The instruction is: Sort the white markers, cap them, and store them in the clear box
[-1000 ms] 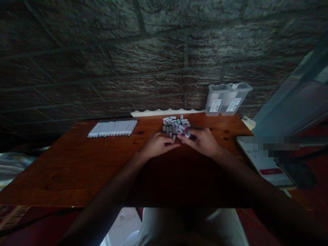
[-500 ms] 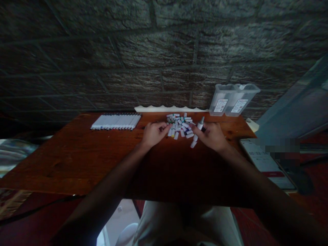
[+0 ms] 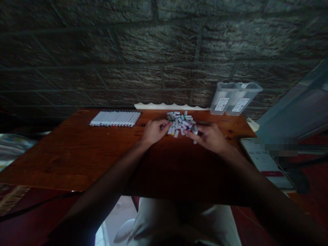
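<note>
Since the earlier frame, the small white cylinder with a grey tip [image 3: 195,129] has moved nearer the heap of short white cylinders with coloured bands [image 3: 176,123] on the brown wooden worktop [image 3: 64,147]. The right hand [image 3: 212,137] pinches it between thumb and fingers, roughly upright; a knuckle brushing the heap could send pieces rolling. The left hand [image 3: 153,132] curls its fingers at the heap's edge; whether they grip anything, I cannot tell.
</note>
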Available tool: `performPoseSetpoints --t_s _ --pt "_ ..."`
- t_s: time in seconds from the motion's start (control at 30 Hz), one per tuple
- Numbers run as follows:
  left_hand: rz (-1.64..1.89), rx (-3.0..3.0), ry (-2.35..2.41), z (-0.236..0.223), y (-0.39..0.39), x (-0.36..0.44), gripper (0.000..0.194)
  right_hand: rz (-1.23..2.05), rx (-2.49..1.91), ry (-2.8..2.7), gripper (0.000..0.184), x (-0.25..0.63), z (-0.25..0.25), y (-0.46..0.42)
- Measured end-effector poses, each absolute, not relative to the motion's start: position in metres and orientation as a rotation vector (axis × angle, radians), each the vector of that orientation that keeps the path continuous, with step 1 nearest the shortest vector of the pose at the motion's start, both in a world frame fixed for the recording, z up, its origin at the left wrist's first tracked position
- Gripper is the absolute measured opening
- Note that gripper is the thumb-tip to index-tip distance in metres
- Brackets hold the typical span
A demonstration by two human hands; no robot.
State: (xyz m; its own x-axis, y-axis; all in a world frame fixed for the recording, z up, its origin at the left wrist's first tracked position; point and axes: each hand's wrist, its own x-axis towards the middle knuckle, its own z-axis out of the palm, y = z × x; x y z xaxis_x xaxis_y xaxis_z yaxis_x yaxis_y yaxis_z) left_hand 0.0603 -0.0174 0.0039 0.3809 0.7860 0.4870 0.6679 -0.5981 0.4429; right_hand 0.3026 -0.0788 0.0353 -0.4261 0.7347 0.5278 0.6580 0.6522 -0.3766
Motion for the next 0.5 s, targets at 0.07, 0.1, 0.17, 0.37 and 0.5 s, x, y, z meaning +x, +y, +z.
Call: performPoseSetpoints --t_s 0.07,0.1,0.17,0.37,0.5 --pt "1.023 2.456 1.32 0.004 -0.017 0.06 0.034 0.113 -1.064 -2.248 0.04 0.302 0.034 -0.078" --pt "1.021 2.457 1.322 0.004 -0.017 0.06 0.034 0.12 -1.06 -2.269 0.039 0.301 0.033 -0.078" --pt "1.015 2.463 1.32 0.003 -0.016 0.06 0.035 0.154 -1.057 -2.283 0.038 0.3 0.031 -0.077" --pt "1.041 2.434 1.331 0.002 -0.015 0.059 0.034 0.359 -1.173 -1.98 0.044 0.304 0.03 -0.069" --pt "1.027 2.41 1.356 0.002 -0.013 0.058 0.033 0.83 -1.121 -1.678 0.042 0.304 0.022 -0.059"
